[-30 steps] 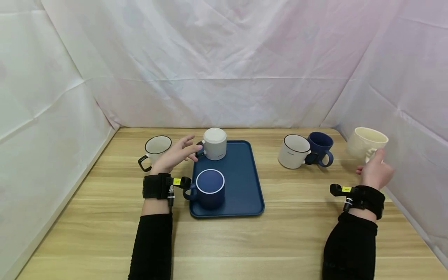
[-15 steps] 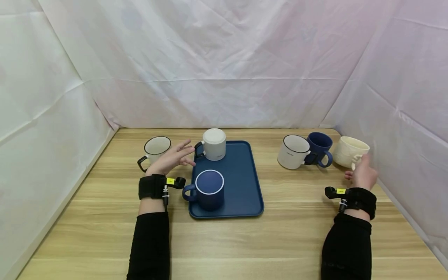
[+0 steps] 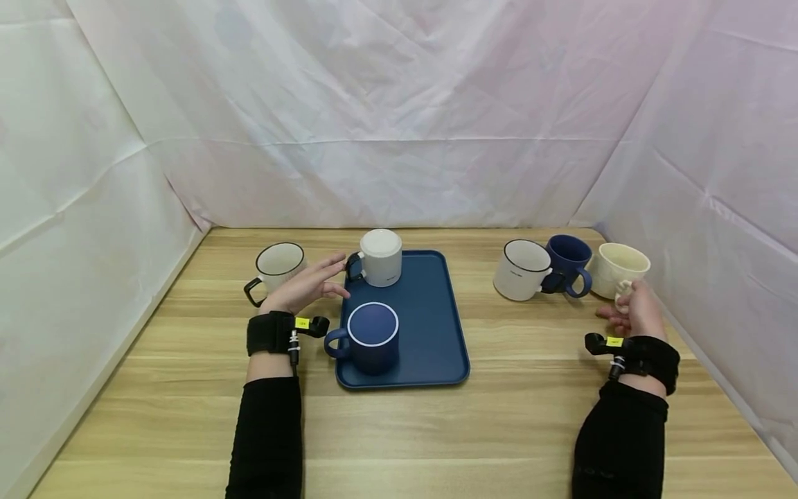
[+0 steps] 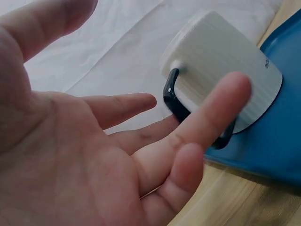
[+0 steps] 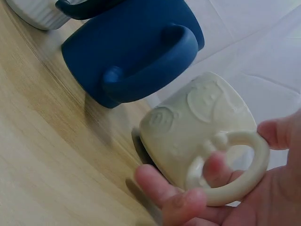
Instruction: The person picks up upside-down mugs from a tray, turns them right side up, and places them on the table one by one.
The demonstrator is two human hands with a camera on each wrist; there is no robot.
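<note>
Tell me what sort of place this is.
Probably a staged recording booth, not a kitchen: white fabric sheets wall in a wooden table, and both wrists wear strapped cameras. Only mugs and a blue tray are laid out.

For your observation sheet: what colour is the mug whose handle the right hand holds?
Cream mug, clearest in the right wrist view.
</note>
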